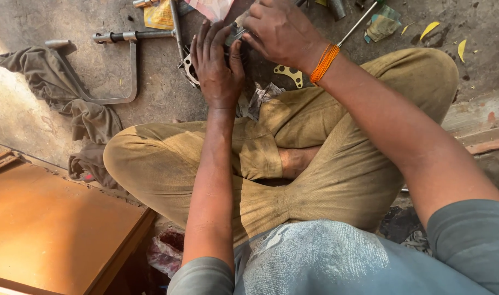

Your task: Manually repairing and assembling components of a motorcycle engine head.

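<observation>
- We sit cross-legged on the concrete floor (151, 93), and our left hand (216, 65) lies flat, fingers together and straight, pressed over a small metal part (188, 68) just beyond our knees; only the part's pale, toothed edge shows at the left of the palm.
- Our right hand (279, 33), with an orange thread band (323, 63) at the wrist, is curled closed above and to the right of that part, pinching something small at its top; we cannot tell what sits between the fingertips.
- The two hands touch or nearly touch over the part, so the step in hand looks like steadying it with the left while the right works a small piece on its upper face.
- We judge that the next move calls for the left palm to keep the part from sliding on the floor, and for a fine, steady pinch from the right.
- Just right of the part lies a flat pale gasket (288, 74) with holes.
- Left of the part rests a long bent steel wrench (118, 65), and further left a grey rag (52, 82).
- Beyond the part, at the frame's top, lie a yellow packet (159, 15) and a thin rod (358, 23).
</observation>
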